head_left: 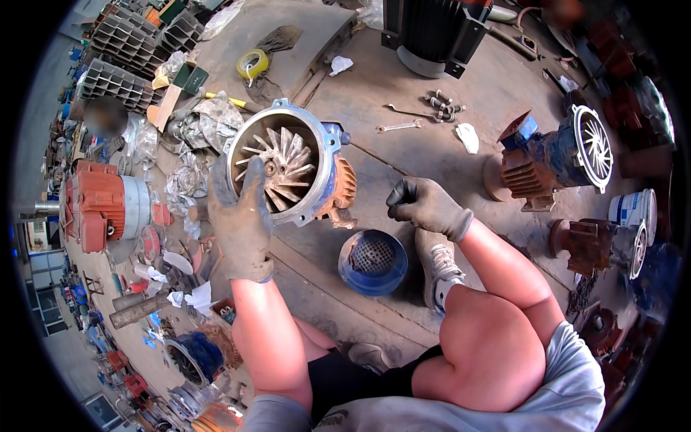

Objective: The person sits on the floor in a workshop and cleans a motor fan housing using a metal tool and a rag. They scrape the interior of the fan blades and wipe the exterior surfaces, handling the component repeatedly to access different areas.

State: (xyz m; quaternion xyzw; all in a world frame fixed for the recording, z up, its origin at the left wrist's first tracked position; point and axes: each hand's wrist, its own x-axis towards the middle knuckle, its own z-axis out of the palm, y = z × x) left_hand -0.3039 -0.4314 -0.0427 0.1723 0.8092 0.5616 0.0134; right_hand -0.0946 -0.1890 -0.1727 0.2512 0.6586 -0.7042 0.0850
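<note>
A blue and rust-orange electric motor [340,169] stands in front of me, its end open, with a bladed metal fan [288,162] inside the round rim. My left hand [241,234], in a dirty grey work glove, grips the left side of that rim, the thumb inside over the blades and the fingers outside. Right of the motor, my gloved right hand [430,205] is closed in the air, its dark fingertips curled together; whatever it may hold is hidden. Below and between both hands a blue fan cover [373,263] with a perforated grille lies on the floor, near my shoe [440,270].
Beyond lie a wrench [400,126], several bolts [446,108] and yellow tape [253,65]. A large black motor [432,36] stands ahead. Other motors [540,162] are at right, a red one [93,205] at left, beside crumpled plastic [209,122] and scrap parts.
</note>
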